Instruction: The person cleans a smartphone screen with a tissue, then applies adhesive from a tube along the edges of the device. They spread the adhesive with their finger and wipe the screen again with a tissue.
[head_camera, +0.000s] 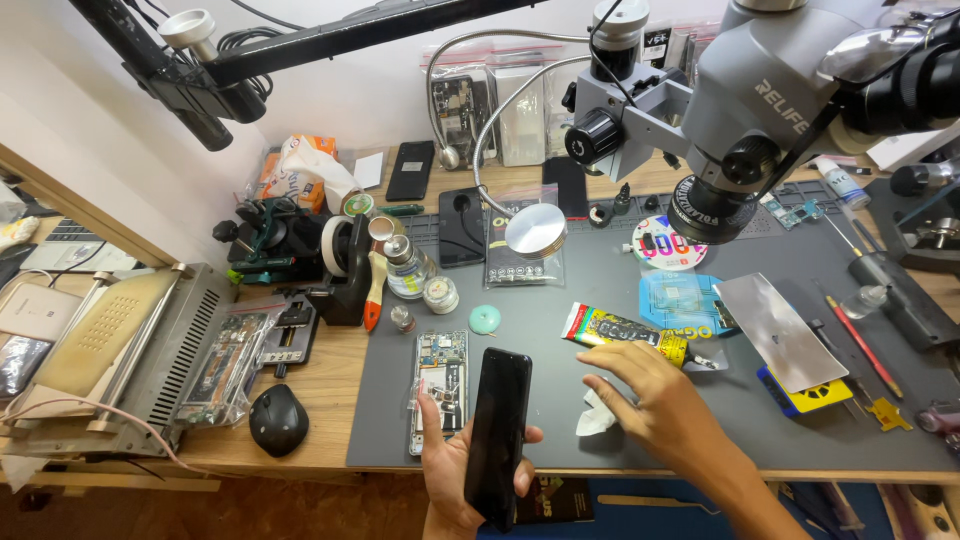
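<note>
The left hand (455, 480) grips a black phone (499, 432) by its edges, holding it tilted above the front edge of the grey mat (600, 290). An opened phone body (439, 385) lies on the mat just left of it. The right hand (655, 400) is spread, palm down, fingers resting on a white tissue (594, 418). A glue tube (625, 333) lies just beyond the fingertips. A microscope (750, 110) hangs above the mat.

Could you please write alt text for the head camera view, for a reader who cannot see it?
The left hand holds a black phone upright over a grey mat, while the right hand rests beside an adhesive tube. An opened phone frame lies alongside.
</note>
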